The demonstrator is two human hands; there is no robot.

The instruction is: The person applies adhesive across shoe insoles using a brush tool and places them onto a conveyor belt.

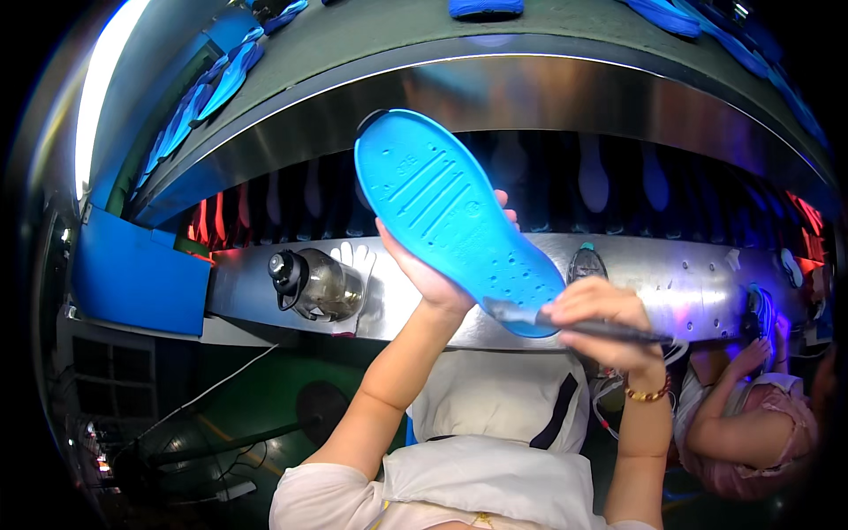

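Observation:
A bright blue shoe sole point(442, 208) is held tilted over the metal bench, its grooved and dimpled face toward me. My left hand point(426, 272) is wrapped round it from beneath, thumb at the left edge and fingertips showing at the right edge. In my right hand point(609, 322) is a dark-handled brush point(632, 332), gripped between thumb and fingers. Its pale, flat tip lies over the lower end of the sole and appears to touch it. That tip is slightly blurred. A small dark piece point(371, 119) shows at the sole's upper left end.
A metal bench point(238, 287) bears a dark clear jug point(322, 284), a white glove point(355, 256) and a small clear container point(586, 262). Beyond is a raised green belt point(371, 44) with several blue soles. A co-worker point(751, 424) sits at the right.

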